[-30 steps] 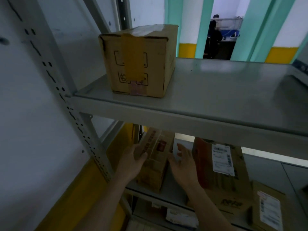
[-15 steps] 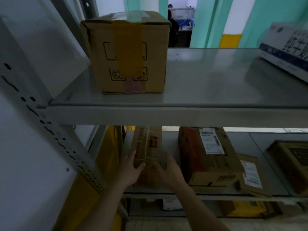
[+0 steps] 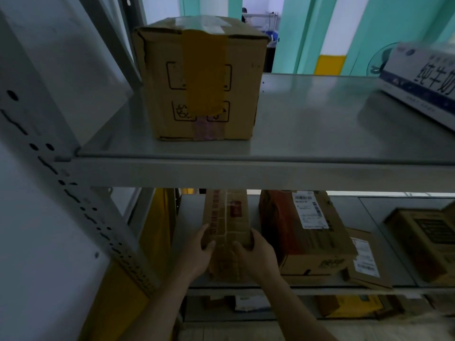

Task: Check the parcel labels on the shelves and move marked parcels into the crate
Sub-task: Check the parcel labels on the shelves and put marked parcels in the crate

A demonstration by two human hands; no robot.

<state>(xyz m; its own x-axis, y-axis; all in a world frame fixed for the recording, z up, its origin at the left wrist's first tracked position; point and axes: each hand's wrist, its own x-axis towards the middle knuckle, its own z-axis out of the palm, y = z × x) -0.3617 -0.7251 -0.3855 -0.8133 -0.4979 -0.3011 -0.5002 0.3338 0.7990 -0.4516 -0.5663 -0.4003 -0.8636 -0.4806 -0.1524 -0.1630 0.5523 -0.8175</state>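
both hands, left hand (image 3: 197,254) and right hand (image 3: 258,257), are gripping the narrow parcel (image 3: 226,227) on the middle shelf (image 3: 369,290), with a labelled box (image 3: 305,232) sitting just beside it; the taped carton (image 3: 199,80) is standing on the shelf above.

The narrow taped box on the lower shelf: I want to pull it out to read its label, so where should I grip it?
Grip the narrow taped box by its two long side faces at the near end, from the front; that end overhangs nothing and neighbours leave gaps.
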